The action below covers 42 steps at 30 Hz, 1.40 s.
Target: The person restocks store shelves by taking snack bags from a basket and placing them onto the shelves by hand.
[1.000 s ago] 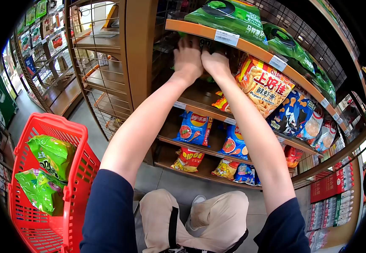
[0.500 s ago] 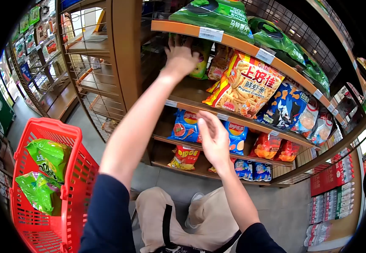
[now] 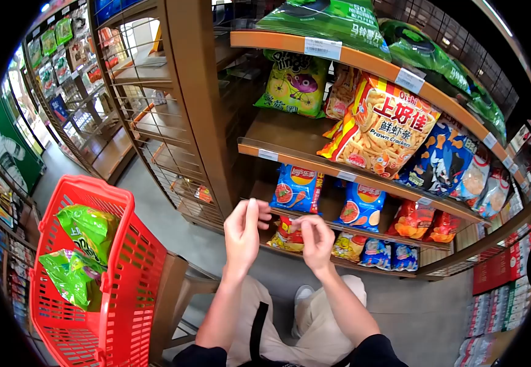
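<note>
In front of the shelves my left hand (image 3: 244, 235) is raised with its fingers apart and nothing in it. Close to its right, my right hand (image 3: 315, 243) has loosely bent fingers, also holding nothing I can see. The hands do not touch. Behind them sit blue Lay's chip bags (image 3: 296, 188) and a red and yellow snack bag (image 3: 286, 235) on the lower shelves. Higher up, a green snack bag (image 3: 296, 84) stands upright beside a large Oishi prawn cracker bag (image 3: 388, 128).
To my left, a red shopping basket (image 3: 127, 278) holding green snack bags (image 3: 88, 232) rests by a brown wooden chair or stool (image 3: 179, 293). Large green chip bags (image 3: 326, 24) lie on the upper shelf. Bottled drinks (image 3: 492, 315) stand at the right.
My left hand has come down from the middle shelf, away from the green snack bag, to beside my right hand. My right hand has lowered slightly. The view has shifted.
</note>
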Available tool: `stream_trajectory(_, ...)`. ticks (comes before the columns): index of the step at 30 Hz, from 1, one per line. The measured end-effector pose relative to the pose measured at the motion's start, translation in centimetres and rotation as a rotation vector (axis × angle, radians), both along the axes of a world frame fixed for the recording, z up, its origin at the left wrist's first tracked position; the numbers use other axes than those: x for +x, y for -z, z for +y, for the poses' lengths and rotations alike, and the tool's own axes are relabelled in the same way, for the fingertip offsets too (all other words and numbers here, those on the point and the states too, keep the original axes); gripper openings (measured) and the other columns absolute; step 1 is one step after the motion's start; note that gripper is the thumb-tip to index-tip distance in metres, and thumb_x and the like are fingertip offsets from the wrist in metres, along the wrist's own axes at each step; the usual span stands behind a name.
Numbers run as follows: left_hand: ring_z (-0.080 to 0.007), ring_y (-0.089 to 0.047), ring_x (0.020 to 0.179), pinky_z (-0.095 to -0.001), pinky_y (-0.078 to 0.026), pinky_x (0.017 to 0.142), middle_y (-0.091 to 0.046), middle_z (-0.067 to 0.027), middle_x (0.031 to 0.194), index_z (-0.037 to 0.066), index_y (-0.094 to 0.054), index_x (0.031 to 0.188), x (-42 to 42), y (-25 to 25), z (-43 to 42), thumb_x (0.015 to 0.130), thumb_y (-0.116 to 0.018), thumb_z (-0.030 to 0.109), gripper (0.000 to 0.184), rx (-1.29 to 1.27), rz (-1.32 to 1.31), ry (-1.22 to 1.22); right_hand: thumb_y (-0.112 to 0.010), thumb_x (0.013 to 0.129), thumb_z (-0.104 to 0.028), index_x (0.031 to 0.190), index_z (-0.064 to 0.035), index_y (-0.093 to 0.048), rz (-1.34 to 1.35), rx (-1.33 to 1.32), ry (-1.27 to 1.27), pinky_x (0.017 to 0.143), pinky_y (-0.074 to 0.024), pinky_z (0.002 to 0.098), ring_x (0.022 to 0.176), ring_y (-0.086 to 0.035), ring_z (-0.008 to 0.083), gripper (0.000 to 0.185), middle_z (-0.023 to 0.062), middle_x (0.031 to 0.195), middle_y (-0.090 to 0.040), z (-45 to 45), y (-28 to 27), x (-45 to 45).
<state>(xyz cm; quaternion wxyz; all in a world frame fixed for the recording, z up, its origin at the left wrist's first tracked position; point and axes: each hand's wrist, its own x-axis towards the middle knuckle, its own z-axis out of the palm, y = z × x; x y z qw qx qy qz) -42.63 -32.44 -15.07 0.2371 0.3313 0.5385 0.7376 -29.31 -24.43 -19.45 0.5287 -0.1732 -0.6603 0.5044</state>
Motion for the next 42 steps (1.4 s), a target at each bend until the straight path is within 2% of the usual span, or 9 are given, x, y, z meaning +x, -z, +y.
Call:
stream_trajectory(7,-0.0096,-0.058,0.071,-0.0234,-0.047,0.061,-0.062,-0.0055,0.081,-0.002,-0.06,0.094,0.2,3.8,0.9,0.099,-0.049,0.023,0.028,-0.1,0.038,-0.092,-0.051,0.097,-0.014,0.094,0.0031,-0.059,-0.023,-0.358,0.04,0.059,-0.0491,0.0225,0.064,-0.058,0.0079,0.02,0.0063,0.076,-0.064,1.3,1.2,-1.5)
stream_trajectory(11,-0.0022,-0.04,0.056,-0.0195,-0.03,0.05,-0.05,0.0038,0.06,0.002,-0.063,0.075,0.2,6.1,2.9,0.096,-0.055,0.026,0.033,-0.224,0.104,-0.15,-0.055,0.095,-0.016,0.082,-0.0009,-0.061,-0.149,-0.15,0.157,0.046,-0.039,0.0208,0.05,-0.048,0.0034,0.021,-0.001,0.057,-0.053,2.1,2.4,-4.7)
stream_trajectory(17,-0.0026,-0.033,0.052,-0.0224,-0.023,0.047,-0.04,0.0061,0.054,0.003,-0.062,0.067,-1.8,9.2,3.3,0.094,-0.058,0.032,0.04,-0.426,-0.052,-0.221,-0.059,0.092,-0.013,0.078,0.001,-0.061,-0.268,-0.119,0.134,0.043,-0.0334,0.0251,0.047,-0.042,0.0044,0.021,0.0036,0.052,-0.052,3.2,4.0,-7.5)
stream_trajectory(19,-0.0036,-0.033,0.051,-0.0242,-0.023,0.046,-0.04,0.0058,0.053,0.001,-0.062,0.067,-2.3,10.4,2.9,0.092,-0.059,0.033,0.041,-0.596,0.098,-0.352,-0.059,0.091,-0.019,0.072,-0.0009,-0.057,-0.449,-0.144,0.173,0.044,-0.04,0.0353,0.044,-0.053,0.0265,0.026,0.0149,0.055,-0.055,3.9,5.0,-7.9)
stream_trajectory(20,-0.0059,-0.04,0.051,-0.0264,-0.033,0.047,-0.048,-0.0001,0.05,-0.003,-0.062,0.067,-2.8,10.9,2.3,0.09,-0.062,0.033,0.043,-0.683,0.116,-0.336,-0.059,0.091,-0.02,0.072,-0.0008,-0.057,-0.448,-0.156,0.158,0.044,-0.04,0.0358,0.044,-0.053,0.028,0.027,0.0155,0.055,-0.055,4.4,5.7,-8.0)
stream_trajectory(24,-0.0079,-0.041,0.047,-0.0269,-0.035,0.047,-0.048,-0.0021,0.048,-0.002,-0.062,0.066,-2.5,11.3,-0.4,0.087,-0.064,0.034,0.042,-0.848,0.115,-0.365,-0.06,0.091,-0.02,0.074,-0.0012,-0.059,-0.539,-0.225,0.134,0.046,-0.0413,0.0342,0.045,-0.054,0.0252,0.026,0.0143,0.055,-0.057,4.2,6.8,-7.2)
stream_trajectory(29,-0.0206,-0.055,0.046,-0.0327,-0.044,0.051,-0.058,-0.0091,0.052,0.0,-0.065,0.068,-0.8,7.8,-2.0,0.083,-0.068,0.039,0.041,-1.055,0.19,-0.285,-0.06,0.091,-0.021,0.078,-0.0006,-0.062,-0.648,-0.22,0.122,0.048,-0.0437,0.034,0.046,-0.056,0.0243,0.024,0.0135,0.057,-0.058,3.1,8.1,-6.3)
stream_trajectory(35,-0.0244,-0.058,0.049,-0.0358,-0.045,0.05,-0.06,-0.0111,0.056,0.002,-0.067,0.073,1.0,1.5,-5.8,0.077,-0.074,0.042,0.04,-1.178,0.347,-0.166,-0.06,0.09,-0.024,0.083,-0.0027,-0.066,-0.81,-0.301,0.102,0.055,-0.0467,0.0386,0.059,-0.061,0.03,0.023,0.0153,0.069,-0.062,-1.5,9.0,-3.8)
stream_trajectory(42,-0.0312,-0.066,0.076,-0.0403,-0.052,0.069,-0.068,-0.0139,0.078,0.006,-0.065,0.099,2.0,-8.7,-12.8,0.077,-0.072,0.027,0.031,-1.351,0.317,0.175,-0.063,0.089,-0.023,0.085,-0.0014,-0.067,-0.958,-0.294,-0.156,0.058,-0.0475,0.0359,0.064,-0.062,0.0276,0.023,0.0138,0.077,-0.064,-8.3,-3.8,0.4)
